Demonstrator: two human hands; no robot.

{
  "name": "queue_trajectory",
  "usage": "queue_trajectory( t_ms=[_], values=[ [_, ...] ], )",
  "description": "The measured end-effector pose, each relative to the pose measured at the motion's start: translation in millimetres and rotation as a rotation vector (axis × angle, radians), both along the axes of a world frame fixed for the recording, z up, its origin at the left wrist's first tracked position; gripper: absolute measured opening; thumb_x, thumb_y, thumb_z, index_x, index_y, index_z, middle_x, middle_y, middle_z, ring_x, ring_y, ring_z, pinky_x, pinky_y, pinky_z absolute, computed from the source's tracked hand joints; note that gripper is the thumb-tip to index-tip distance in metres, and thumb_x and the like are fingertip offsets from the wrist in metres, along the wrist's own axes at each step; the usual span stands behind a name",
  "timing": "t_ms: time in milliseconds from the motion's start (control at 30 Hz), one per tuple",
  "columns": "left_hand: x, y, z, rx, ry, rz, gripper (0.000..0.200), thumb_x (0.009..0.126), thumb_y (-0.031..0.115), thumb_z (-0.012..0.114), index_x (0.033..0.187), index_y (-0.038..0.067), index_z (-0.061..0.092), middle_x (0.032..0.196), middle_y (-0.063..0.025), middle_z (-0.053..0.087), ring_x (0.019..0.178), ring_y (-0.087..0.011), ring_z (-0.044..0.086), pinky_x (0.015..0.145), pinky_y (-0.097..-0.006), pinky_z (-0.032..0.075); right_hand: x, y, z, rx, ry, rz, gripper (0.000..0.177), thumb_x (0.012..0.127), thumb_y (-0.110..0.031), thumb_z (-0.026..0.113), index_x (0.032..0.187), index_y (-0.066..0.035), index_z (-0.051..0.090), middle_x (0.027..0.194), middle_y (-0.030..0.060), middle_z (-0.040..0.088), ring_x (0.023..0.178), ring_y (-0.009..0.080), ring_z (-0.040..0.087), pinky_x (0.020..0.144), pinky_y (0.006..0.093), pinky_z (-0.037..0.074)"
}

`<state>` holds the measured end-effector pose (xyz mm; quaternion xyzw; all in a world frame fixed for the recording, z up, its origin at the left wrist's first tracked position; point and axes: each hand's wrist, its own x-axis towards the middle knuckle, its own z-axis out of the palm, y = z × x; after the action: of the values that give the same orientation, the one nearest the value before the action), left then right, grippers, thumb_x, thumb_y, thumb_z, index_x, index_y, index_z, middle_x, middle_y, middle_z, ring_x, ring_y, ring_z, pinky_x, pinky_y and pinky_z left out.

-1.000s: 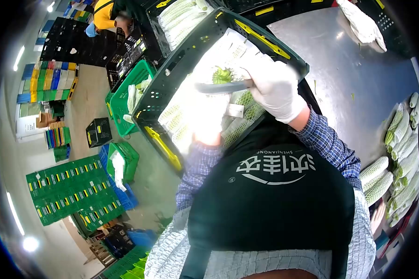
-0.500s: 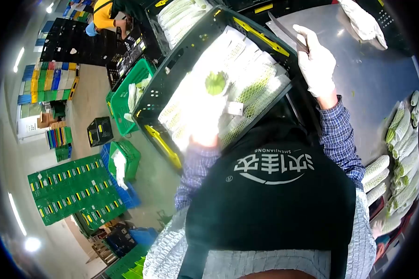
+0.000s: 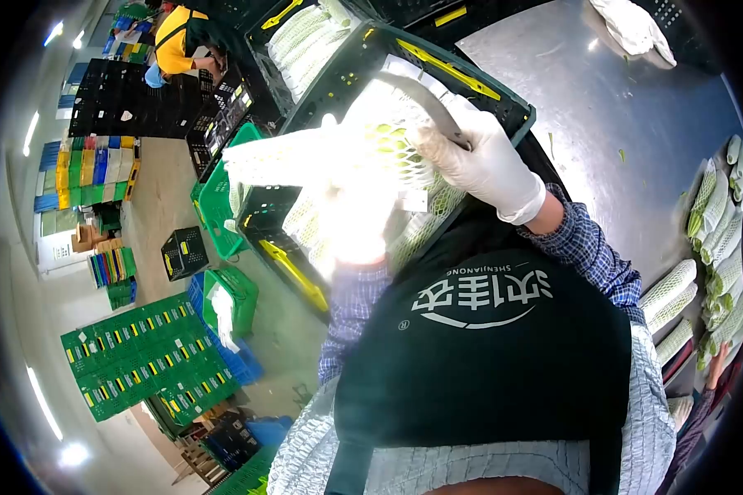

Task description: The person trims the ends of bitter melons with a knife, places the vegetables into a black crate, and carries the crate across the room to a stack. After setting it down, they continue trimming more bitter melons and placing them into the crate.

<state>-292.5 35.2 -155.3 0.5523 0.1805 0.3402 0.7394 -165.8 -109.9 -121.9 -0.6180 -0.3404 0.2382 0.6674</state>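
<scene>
My left hand, in a white glove and washed out by glare, is closed around a long green vegetable in a white foam net. The vegetable lies crosswise above a dark green crate, its green end showing through the mesh on the right. My right hand, also gloved, grips a knife with its curved blade pointing up and left. The right fingertips are close to the net's right end; glare hides whether they touch. More net-sleeved vegetables lie in the crate under my hands.
A steel table is at right, with a white glove and piled net-sleeved vegetables. Another person's hand reaches there. Another crate of vegetables stands beyond mine. A person in yellow bends over black crates. Green crates stand left.
My right hand with the knife has come left and down from over the table to the vegetable. The vegetable, earlier seen end-on, now lies crosswise in my left hand.
</scene>
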Motion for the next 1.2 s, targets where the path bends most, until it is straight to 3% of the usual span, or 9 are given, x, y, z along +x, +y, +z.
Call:
queue_trajectory(
  t_ms=[233, 367, 433, 500, 567, 800, 900, 1000, 1200],
  values=[
    [-3, -21, 10, -0.049, 0.078, 0.046, 0.061, 0.093, 0.039, 0.063, 0.142, 0.006, 0.048, 0.14, -0.0112, 0.056, 0.127, -0.0274, 0.054, 0.108, -0.0442, 0.043, -5, -17, 25, 0.19, 0.691, 0.09, 0.028, 0.101, -0.026, 0.06, 0.081, -0.007, 0.058, 0.058, -0.0045, 0.049, 0.042, 0.0059, 0.039, 0.041, 0.0235, 0.033],
    [-2, -13, 44, 0.23, 0.217, 0.169, 0.054, 0.094, 0.037, 0.061, 0.137, 0.006, 0.053, 0.134, -0.0101, 0.061, 0.121, -0.0256, 0.059, 0.103, -0.0412, 0.048, 43, -57, 37, 0.849, 0.922, 0.121, 0.029, 0.103, -0.028, 0.054, 0.079, -0.012, 0.053, 0.06, -0.0058, 0.046, 0.046, 0.0046, 0.038, 0.044, 0.0227, 0.03],
    [-2, -5, 60, 0.154, 0.147, 0.164, 0.05, 0.095, 0.036, 0.06, 0.134, 0.005, 0.055, 0.131, -0.0095, 0.063, 0.118, -0.0247, 0.061, 0.101, -0.0397, 0.051, 86, -87, 22, 0.874, 0.728, 0.124, 0.024, 0.103, -0.028, 0.057, 0.087, -0.01, 0.057, 0.064, -0.0069, 0.048, 0.048, 0.0023, 0.035, 0.046, 0.0221, 0.029],
    [-13, 2, 45, -0.62, -0.382, -0.013, 0.051, 0.096, 0.035, 0.06, 0.137, 0.006, 0.054, 0.134, -0.0107, 0.061, 0.12, -0.0251, 0.061, 0.103, -0.0398, 0.05, 116, -93, -1, 0.073, 0.146, -0.247, 0.031, 0.097, -0.03, 0.066, 0.108, -0.002, 0.061, 0.083, 0.0005, 0.059, 0.066, 0.0056, 0.049, 0.059, 0.0218, 0.041],
    [-33, 44, -33, -0.094, -0.072, 0.177, 0.05, 0.094, 0.027, 0.065, 0.136, 0.004, 0.053, 0.132, -0.0113, 0.061, 0.117, -0.0256, 0.061, 0.101, -0.0395, 0.05, 138, -91, -54, -0.404, -0.514, -0.444, 0.055, 0.09, -0.023, 0.073, 0.135, 0.003, 0.055, 0.098, 0.0071, 0.065, 0.079, 0.0091, 0.057, 0.073, 0.0237, 0.048],
    [-8, -6, 17, 0.172, 0.353, 0.03, 0.057, 0.084, 0.016, 0.081, 0.132, -0.001, 0.055, 0.119, -0.0102, 0.065, 0.106, -0.0196, 0.062, 0.091, -0.0336, 0.052, 46, -31, 7, -0.128, -0.042, -0.016, 0.038, 0.085, -0.012, 0.075, 0.119, 0.001, 0.068, 0.094, 0.0057, 0.069, 0.074, 0.0074, 0.057, 0.068, 0.0239, 0.049],
    [-6, -17, 30, 0.153, 0.27, -0.016, 0.056, 0.083, 0.011, 0.082, 0.131, 0.0, 0.055, 0.116, -0.0088, 0.065, 0.104, -0.0185, 0.062, 0.091, -0.0325, 0.052, 23, -25, 17, -0.191, -0.287, 0.082, 0.033, 0.086, -0.006, 0.074, 0.118, 0.0, 0.069, 0.099, 0.0122, 0.073, 0.079, 0.0103, 0.065, 0.071, 0.0256, 0.053],
    [-5, -25, 39, 0.228, 0.284, 0.033, 0.049, 0.082, 0.014, 0.08, 0.123, 0.0, 0.057, 0.107, -0.007, 0.066, 0.095, -0.0152, 0.063, 0.084, -0.03, 0.053, 13, -16, 24, 0.015, -0.4, 0.032, 0.035, 0.087, -0.006, 0.074, 0.121, -0.001, 0.068, 0.091, 0.0006, 0.068, 0.07, 0.0035, 0.049, 0.062, 0.0191, 0.042],
    [-1, -28, 28, 0.46, 0.23, 0.238, 0.052, 0.072, 0.015, 0.083, 0.116, -0.001, 0.06, 0.101, -0.0068, 0.065, 0.093, -0.0153, 0.061, 0.082, -0.0305, 0.05, 2, 1, 7, 0.151, -0.542, 0.051, 0.04, 0.088, -0.013, 0.075, 0.124, 0.0, 0.065, 0.101, 0.0124, 0.073, 0.085, 0.0133, 0.07, 0.074, 0.0241, 0.055]
  ],
)
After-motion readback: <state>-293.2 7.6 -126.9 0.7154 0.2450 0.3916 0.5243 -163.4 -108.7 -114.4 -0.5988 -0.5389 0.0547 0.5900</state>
